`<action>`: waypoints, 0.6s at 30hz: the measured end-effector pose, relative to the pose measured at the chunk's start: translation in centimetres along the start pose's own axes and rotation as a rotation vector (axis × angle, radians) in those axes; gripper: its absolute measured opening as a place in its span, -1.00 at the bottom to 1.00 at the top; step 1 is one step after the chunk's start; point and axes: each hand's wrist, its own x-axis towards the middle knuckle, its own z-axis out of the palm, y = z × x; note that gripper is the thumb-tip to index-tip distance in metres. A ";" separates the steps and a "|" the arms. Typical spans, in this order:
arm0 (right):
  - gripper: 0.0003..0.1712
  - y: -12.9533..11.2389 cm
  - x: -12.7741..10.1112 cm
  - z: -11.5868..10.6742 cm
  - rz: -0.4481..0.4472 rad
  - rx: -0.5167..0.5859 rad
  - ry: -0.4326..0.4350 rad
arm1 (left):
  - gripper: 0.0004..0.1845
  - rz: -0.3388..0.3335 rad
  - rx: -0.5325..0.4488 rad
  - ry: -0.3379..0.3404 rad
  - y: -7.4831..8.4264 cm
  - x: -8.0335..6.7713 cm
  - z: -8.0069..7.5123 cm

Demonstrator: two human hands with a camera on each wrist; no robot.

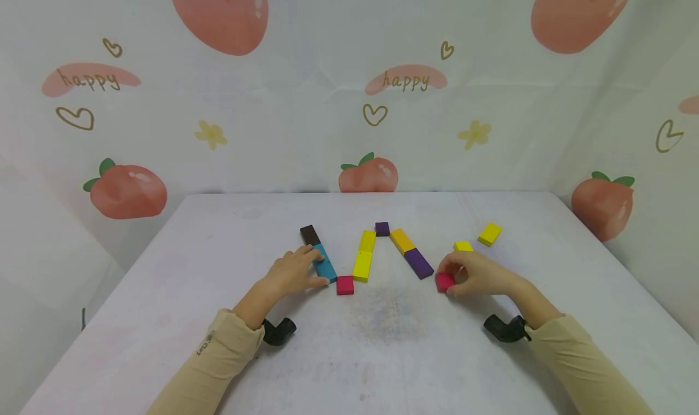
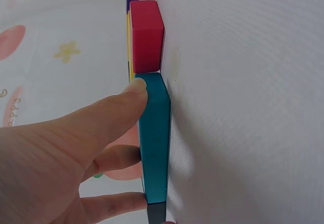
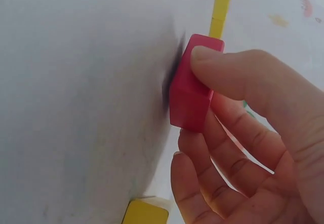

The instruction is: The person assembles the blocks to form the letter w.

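Note:
My left hand (image 1: pixel 295 272) rests with spread fingers on a blue block (image 2: pixel 156 148), the thumb at its near end and the other fingertips farther along. A black block (image 1: pixel 310 235) continues that line at the far end. Beside the blue block's near end lies a red block (image 2: pixel 148 49). On the right, my right hand (image 1: pixel 480 273) pinches another red block (image 3: pixel 190 106) between thumb and fingers, low over the white table. Just left of it in the head view lies a purple block (image 1: pixel 418 263), end to end with an orange block (image 1: pixel 401 241).
Two yellow blocks (image 1: pixel 363 266) form a slanted line mid-table, with a small dark purple block (image 1: pixel 382 229) near its far end. Behind my right hand are a partly covered yellow block (image 1: pixel 463 246) and another yellow block (image 1: pixel 489 234). A printed cloth hangs behind the table.

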 end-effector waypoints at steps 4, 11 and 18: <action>-0.70 0.0 0.2 0.1 -0.003 0.008 0.008 | -0.47 -0.001 0.000 -0.001 0.1 0.0 0.0; -0.69 0.2 0.5 0.2 -0.012 0.000 0.027 | -0.47 -0.003 0.007 -0.007 0.1 0.0 -0.1; -0.68 0.2 0.5 0.3 -0.015 0.005 0.027 | -0.47 -0.003 0.008 -0.008 0.1 -0.1 -0.1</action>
